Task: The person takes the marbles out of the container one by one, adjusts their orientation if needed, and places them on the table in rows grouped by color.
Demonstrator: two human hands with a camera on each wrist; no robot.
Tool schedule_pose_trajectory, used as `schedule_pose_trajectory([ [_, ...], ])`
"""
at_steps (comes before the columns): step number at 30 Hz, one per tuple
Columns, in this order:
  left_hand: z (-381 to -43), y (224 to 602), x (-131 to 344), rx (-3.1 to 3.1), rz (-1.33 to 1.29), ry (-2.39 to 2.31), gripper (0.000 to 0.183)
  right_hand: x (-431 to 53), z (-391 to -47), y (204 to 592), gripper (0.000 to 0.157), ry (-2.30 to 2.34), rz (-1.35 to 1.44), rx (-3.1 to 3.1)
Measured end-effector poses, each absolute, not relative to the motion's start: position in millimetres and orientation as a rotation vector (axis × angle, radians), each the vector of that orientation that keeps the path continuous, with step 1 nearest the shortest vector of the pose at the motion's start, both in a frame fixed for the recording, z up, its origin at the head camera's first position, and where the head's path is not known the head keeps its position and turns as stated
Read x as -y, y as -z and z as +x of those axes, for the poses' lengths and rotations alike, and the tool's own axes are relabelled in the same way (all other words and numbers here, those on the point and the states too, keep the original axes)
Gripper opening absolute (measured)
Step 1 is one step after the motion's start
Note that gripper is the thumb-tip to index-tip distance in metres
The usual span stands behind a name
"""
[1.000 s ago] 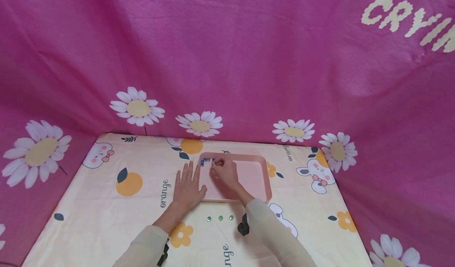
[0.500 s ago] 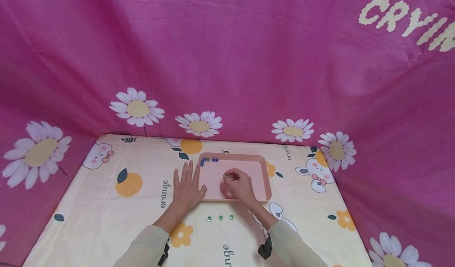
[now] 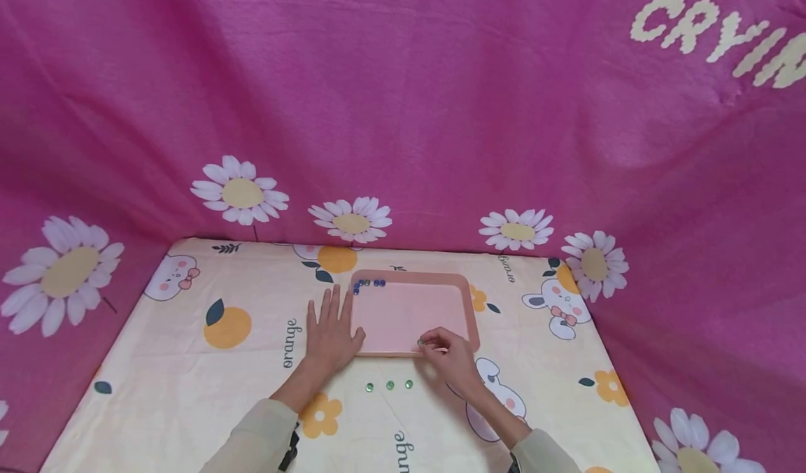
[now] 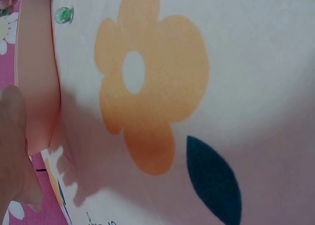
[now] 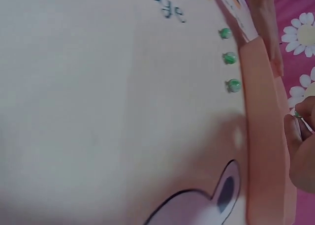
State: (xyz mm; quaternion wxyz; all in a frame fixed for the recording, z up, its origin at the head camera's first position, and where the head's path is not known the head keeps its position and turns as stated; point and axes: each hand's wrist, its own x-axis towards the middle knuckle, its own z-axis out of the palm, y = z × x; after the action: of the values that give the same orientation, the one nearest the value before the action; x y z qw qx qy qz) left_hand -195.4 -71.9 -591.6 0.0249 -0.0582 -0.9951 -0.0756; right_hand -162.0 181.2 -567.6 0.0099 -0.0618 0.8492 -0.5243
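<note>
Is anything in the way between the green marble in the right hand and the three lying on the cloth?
Yes, the pink tray's near wall lies between the held marble and the three green marbles; nothing else visible does.

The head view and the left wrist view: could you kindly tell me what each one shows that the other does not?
Only the head view shows the blue marbles in the pink tray and the pale lettering on the backdrop.
Only the left wrist view shows the dark leaf print beside the orange flower print.
Both show the pink tray, that flower, the left hand and green marbles.
</note>
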Motion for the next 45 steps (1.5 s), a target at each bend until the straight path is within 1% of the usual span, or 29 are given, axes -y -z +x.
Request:
schedule_pose_trajectory([
  [8, -195.1, 593.2, 71.8, 3.083, -0.168, 0.287, 0.082, -189.8, -147.0, 577.1, 0.017, 1.669, -0.27, -2.708],
  [12, -194.0, 593.4, 71.5, 3.085, -0.165, 0.298, 0.082, -191.4, -136.6, 577.6, 0.016, 1.66, -0.265, -2.719],
  [20, -194.6, 591.5, 72.9, 3.079, -0.172, 0.304, 0.082, -196.3, -120.3, 591.7, 0.013, 1.595, -0.244, -2.715],
  [25, -197.8, 592.1, 74.7, 3.06, -0.174, 0.304, 0.082, -198.4, -119.4, 600.4, 0.014, 1.552, -0.224, -2.691],
  [32, -196.6, 592.3, 74.1, 3.065, -0.18, 0.33, 0.082, -201.3, -117.2, 605.8, 0.014, 1.465, -0.076, -2.603],
  [45, -195.5, 591.6, 72.1, 3.063, -0.163, 0.317, 0.082, -200.7, -117.4, 607.8, 0.015, 1.472, -0.191, -2.62],
])
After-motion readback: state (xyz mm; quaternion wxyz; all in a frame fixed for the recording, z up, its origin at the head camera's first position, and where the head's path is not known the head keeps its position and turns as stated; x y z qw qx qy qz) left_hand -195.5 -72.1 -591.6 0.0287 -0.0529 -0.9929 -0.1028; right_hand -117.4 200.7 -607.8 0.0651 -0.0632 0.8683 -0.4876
